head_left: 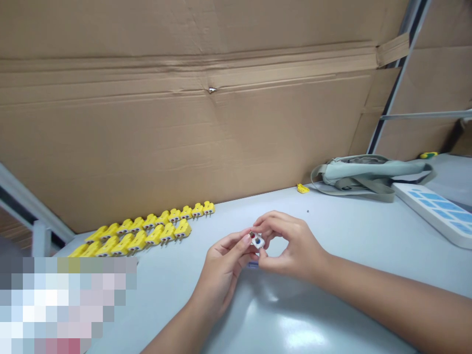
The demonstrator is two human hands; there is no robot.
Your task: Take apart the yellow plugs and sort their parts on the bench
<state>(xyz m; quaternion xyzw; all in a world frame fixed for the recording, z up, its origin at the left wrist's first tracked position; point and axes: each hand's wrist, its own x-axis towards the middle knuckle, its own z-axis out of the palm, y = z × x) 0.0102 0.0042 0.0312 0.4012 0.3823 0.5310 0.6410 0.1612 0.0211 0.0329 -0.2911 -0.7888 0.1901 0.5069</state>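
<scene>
A small white plug insert (260, 244), with a red and a blue spot and what look like brass pins, is held above the table. Pinched between the thumb and fingers of my left hand (224, 260), it faces up towards me. My right hand (291, 241) curves round from the other side, its thumb and fingertips gripping the edges of the same insert. Part of the insert is covered by the fingers. Just below the hands a bluish-purple item (253, 264) shows on the table, mostly hidden.
Two rows of yellow plugs (138, 240) lie at the left by the cardboard wall (184, 142). A yellow plug cover (303, 189) sits at the back, beside a grey-green strap bag (361, 172). At right is a white case with blue panels (435, 209). The lower left is pixelated.
</scene>
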